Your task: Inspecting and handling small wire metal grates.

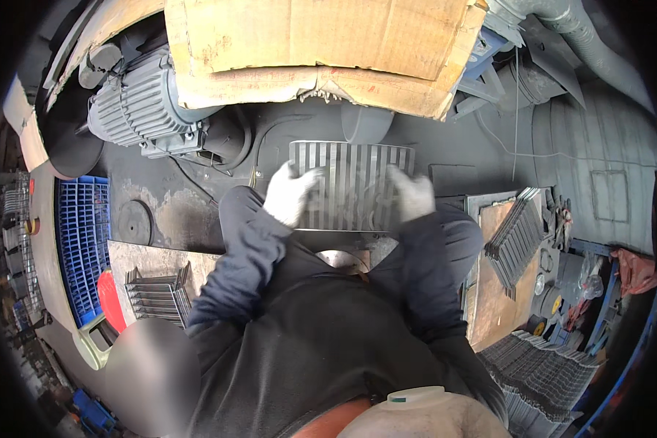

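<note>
A flat metal grate [352, 186] with parallel slats is held level in front of me, above my lap. My left hand [290, 196], in a white glove, is closed on its left edge with the thumb towards the top of the slats. Closed on the opposite edge is my right hand [415, 194], gloved the same way and slightly blurred. Just beyond the grate's far edge a grey rounded part [366, 123] sticks out from under the cardboard. Whether the grate touches that part I cannot tell.
A large cardboard sheet [321, 40] hangs ahead, with a grey ribbed electric motor [142, 106] to its left. Several slatted grates [517, 237] lie on a board at right; a bigger stack [540, 369] sits nearer. Bent wire racks [159, 293] and a blue crate [84, 244] are at left.
</note>
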`<state>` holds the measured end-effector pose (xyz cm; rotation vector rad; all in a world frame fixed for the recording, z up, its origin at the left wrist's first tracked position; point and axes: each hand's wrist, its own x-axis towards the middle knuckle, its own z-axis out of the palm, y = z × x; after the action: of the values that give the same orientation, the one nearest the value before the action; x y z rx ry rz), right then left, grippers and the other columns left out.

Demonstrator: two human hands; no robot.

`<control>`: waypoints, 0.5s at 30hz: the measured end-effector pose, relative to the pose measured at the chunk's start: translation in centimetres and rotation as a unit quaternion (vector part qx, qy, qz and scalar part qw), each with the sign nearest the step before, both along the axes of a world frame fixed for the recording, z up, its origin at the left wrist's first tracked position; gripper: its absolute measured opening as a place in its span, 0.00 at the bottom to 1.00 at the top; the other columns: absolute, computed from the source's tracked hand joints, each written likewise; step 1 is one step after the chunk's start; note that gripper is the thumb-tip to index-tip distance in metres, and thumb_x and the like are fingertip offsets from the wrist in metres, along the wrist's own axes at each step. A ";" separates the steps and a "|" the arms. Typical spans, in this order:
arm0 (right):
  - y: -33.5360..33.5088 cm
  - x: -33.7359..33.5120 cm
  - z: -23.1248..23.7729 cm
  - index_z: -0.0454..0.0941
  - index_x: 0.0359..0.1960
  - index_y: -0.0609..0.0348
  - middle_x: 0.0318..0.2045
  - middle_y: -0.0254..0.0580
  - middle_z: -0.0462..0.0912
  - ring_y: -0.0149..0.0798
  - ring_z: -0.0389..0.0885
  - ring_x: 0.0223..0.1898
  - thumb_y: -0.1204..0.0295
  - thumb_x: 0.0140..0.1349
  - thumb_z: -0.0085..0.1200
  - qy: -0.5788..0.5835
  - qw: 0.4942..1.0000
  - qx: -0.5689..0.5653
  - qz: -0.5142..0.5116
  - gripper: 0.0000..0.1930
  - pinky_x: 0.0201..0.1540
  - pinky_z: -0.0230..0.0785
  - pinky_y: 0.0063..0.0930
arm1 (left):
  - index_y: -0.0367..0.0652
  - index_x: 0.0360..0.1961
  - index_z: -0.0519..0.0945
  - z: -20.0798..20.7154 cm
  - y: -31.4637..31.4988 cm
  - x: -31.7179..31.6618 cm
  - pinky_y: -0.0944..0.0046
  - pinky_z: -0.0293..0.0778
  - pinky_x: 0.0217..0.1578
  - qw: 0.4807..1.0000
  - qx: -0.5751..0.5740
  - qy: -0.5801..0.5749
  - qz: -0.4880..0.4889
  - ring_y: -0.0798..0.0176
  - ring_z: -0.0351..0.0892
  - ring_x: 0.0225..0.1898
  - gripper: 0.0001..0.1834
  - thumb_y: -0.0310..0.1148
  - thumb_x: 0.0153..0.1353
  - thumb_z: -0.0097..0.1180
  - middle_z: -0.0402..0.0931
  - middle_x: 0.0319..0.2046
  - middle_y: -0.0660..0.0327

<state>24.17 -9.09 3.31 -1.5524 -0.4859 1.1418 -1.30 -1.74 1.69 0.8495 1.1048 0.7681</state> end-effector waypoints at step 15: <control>-1.9 -2.7 0.9 0.85 0.53 0.63 0.45 0.35 0.87 0.31 0.81 0.44 0.72 0.70 0.62 -0.042 0.992 0.027 0.117 0.13 0.50 0.74 0.28 | 0.35 0.52 0.77 0.1 1.9 -5.4 0.59 0.83 0.24 0.985 -0.145 -0.094 -0.019 0.59 0.83 0.23 0.14 0.30 0.70 0.62 0.81 0.31 0.58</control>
<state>21.51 -11.04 4.18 -1.5295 -0.7662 1.2324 -6.68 0.15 1.81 0.5382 0.9998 0.6233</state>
